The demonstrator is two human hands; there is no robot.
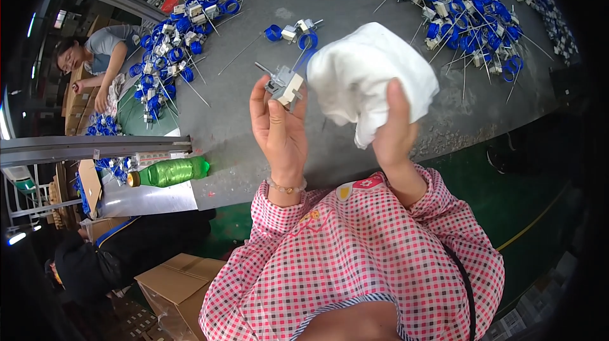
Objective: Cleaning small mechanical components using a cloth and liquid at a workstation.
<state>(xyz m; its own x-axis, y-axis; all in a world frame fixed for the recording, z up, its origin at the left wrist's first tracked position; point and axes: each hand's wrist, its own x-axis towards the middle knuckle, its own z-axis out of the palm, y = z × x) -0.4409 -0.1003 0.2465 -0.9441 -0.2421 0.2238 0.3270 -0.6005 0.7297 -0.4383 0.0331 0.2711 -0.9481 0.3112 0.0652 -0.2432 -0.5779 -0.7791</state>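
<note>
While your left hand [277,126] pinches a small metal part [285,85] in its fingertips, your right hand [394,131] grips a white cloth [365,71] at three o'clock.

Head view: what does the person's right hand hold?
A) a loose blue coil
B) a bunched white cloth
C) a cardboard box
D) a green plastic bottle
B: the right hand grips a bunched white cloth, held up beside the small metal part pinched in the left hand.
</note>
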